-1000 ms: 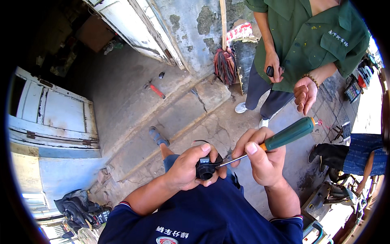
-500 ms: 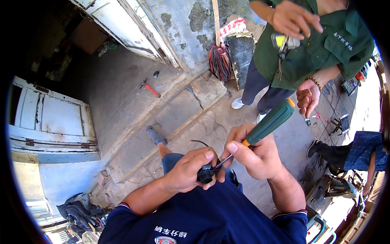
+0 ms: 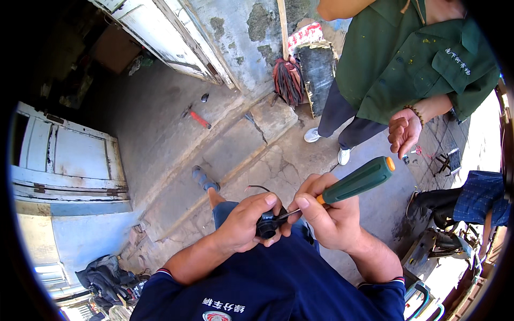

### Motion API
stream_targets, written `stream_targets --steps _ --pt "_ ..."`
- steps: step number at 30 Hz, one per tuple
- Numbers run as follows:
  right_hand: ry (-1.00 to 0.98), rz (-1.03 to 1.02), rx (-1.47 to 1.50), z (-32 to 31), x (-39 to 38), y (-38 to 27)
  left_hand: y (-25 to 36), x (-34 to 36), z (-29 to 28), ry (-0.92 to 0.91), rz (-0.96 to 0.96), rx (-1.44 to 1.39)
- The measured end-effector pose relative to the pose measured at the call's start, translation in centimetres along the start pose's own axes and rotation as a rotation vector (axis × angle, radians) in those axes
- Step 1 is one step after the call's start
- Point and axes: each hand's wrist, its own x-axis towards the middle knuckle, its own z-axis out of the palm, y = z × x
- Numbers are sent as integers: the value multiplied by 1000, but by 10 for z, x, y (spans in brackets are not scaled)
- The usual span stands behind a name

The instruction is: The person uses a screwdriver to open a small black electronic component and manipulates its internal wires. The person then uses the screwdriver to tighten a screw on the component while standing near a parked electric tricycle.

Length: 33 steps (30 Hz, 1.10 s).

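Observation:
My left hand (image 3: 247, 219) is wrapped round a small black device (image 3: 266, 227) with a round end, held in front of my chest. A thin dark cable (image 3: 258, 186) sticks up behind that hand. In my right hand (image 3: 333, 219) is a screwdriver (image 3: 360, 181) with a green and orange handle, pinched near the front of the handle. Its metal shaft slants down to the left, and the tip meets the right side of the device. The exact contact is hidden by fingers.
Across from me at the upper right stands a person in a green shirt (image 3: 399, 69). A red-handled tool (image 3: 200, 120) lies on the floor beyond the concrete step (image 3: 214, 155). A mop (image 3: 289, 80) leans on the wall. Another person's blue checked garment (image 3: 484, 198) shows at right.
The screwdriver's handle has dropped and tilted further right, its shaft now flatter. The other person's raised hand, which held a small yellow and silver item, has left the view.

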Motion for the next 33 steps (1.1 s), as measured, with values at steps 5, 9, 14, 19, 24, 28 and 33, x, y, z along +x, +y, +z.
stream_targets --steps 5,9,14,19,24,28,33 --pt "-38 493 299 -18 26 21 3 -4 -1 -146 -46 37" --pt "-41 562 471 -15 29 35 8 2 -3 -296 -24 46" --pt "87 355 443 -15 24 26 12 3 -16 -216 -47 -210" --pt "109 142 116 -25 9 14 19 5 -20 -225 6 -259" --pt "-89 -84 -291 -15 18 20 29 8 -7 -71 89 -160" --pt "-49 -149 -408 8 26 5 21 16 -7 2 226 -73" --pt "34 -128 -470 23 28 13 14 19 -12 54 386 217"
